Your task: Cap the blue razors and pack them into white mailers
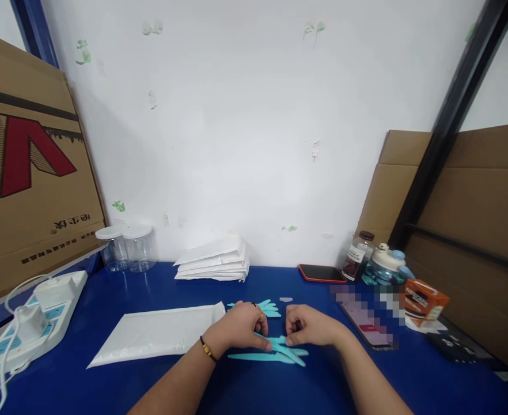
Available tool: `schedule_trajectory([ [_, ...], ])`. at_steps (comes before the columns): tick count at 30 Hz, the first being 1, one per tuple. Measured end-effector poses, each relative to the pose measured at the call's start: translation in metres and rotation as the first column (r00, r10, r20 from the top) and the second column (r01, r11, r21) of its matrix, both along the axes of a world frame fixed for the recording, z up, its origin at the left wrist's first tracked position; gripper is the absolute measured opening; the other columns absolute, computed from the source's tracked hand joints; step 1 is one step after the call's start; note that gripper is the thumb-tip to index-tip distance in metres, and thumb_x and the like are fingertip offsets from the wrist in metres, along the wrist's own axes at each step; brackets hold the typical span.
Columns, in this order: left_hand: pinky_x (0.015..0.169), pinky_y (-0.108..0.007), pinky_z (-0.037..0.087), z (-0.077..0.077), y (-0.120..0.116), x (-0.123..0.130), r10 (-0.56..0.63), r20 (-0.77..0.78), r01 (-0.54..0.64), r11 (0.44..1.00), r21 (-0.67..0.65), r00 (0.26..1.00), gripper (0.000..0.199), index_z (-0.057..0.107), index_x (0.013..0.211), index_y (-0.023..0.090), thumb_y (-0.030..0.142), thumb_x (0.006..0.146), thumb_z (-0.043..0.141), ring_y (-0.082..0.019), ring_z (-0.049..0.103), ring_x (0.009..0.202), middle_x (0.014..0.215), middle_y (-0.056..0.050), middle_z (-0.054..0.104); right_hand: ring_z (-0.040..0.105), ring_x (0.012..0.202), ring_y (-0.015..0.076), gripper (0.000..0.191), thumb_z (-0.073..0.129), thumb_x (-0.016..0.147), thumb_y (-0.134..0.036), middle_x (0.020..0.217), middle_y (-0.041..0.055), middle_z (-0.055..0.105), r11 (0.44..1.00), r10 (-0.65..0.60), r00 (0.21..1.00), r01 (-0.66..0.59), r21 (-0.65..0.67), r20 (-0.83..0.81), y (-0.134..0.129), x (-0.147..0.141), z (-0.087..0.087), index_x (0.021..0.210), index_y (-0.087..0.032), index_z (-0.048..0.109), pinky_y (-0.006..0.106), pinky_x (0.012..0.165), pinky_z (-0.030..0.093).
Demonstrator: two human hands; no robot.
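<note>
Strips (291,353) in turquoise lie crossed at six o'clock, touched by our curled left hand (242,326) and right hand (314,326), whose grip we cannot tell, in seemingly close fingertip handling, the next move calling for a light touch.

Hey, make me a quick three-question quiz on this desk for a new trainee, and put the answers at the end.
1. True or false: both clear jars have white lids.
2. Multiple choice: what are the fingertips of the left hand and right hand at?
A) The orange box
B) The turquoise pieces
C) The power strip
3. Fill in the blank: a dark bracelet is on the person's ____ wrist.

Key: 1. True; 2. B; 3. left
</note>
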State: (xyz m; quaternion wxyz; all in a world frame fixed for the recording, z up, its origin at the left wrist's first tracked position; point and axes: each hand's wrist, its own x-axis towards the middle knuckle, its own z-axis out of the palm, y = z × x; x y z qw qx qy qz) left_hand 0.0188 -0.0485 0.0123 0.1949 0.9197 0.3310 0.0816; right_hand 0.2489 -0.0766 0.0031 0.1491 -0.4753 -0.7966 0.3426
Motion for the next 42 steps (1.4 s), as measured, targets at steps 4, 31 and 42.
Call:
schedule_trajectory([
  [4, 0.064, -0.023, 0.036, -0.001, 0.006, 0.001, 0.029, -0.001, -0.029, 1.0, -0.005, 1.0, 0.018, 0.069, 0.076, 0.025, 0.041, 0.07, 0.065, -0.013, 0.058, 0.068, 0.074, 0.002, 0.067, 0.047, 0.062, 0.0103, 0.019, 0.07, 0.068, -0.035, 0.076, -0.0004, 0.053, 0.999, -0.036, 0.997, 0.038, 0.037, -0.069, 0.0, 0.003, 0.005, 0.068, -0.017, 0.066, 0.02, 0.054, 0.037],
  [31, 0.06, -0.022, 0.033, -0.001, 0.011, -0.001, 0.12, 0.036, -0.119, 0.993, -0.02, 0.992, 0.015, 0.067, 0.074, 0.021, 0.036, 0.072, 0.064, -0.013, 0.056, 0.068, 0.074, 0.002, 0.066, 0.051, 0.058, 0.0104, 0.011, 0.063, 0.071, -0.026, 0.069, -0.0003, 0.061, 0.998, -0.036, 0.999, 0.038, 0.045, -0.028, -0.002, 0.011, 0.008, 0.071, -0.016, 0.068, 0.019, 0.052, 0.036],
  [42, 0.073, -0.025, 0.035, 0.002, 0.01, -0.006, 0.077, 0.048, -0.079, 0.996, 0.048, 0.996, 0.03, 0.067, 0.083, 0.027, 0.046, 0.061, 0.074, -0.017, 0.055, 0.084, 0.088, 0.002, 0.062, 0.049, 0.059, 0.0109, 0.025, 0.075, 0.059, -0.034, 0.068, -0.001, 0.058, 0.984, -0.157, 0.987, 0.155, 0.089, 0.017, -0.002, 0.032, 0.007, 0.075, -0.017, 0.069, 0.02, 0.052, 0.036],
])
